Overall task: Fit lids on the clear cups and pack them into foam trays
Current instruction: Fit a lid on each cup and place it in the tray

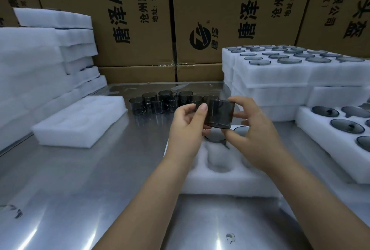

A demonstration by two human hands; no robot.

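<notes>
Both hands share the grip on one smoky clear cup (220, 114). The left hand (187, 123) pinches its left side between thumb and fingers, and the right hand (255, 135) curls round its right side with the thumb beneath. The cup hangs slightly tilted just above the foam tray (200, 179) in front. Cardboard boxes (140, 19) wall the back. The steel surface (80, 189) carries a left foam stack (30, 69) and a right foam stack (270, 77) whose top pockets show dark round tops, with a side tray (312, 145) of similar rounds near it. Loose cups (158, 102) cluster beyond the hands. I cannot tell whether the held cup has a lid yet. In my judgement the step goes best if the cup is levelled, set squarely over an empty pocket and eased straight down, without forcing the foam. It is a short, grey-tinted, glossy cylinder, see-through, and probably slippery and fragile.
</notes>
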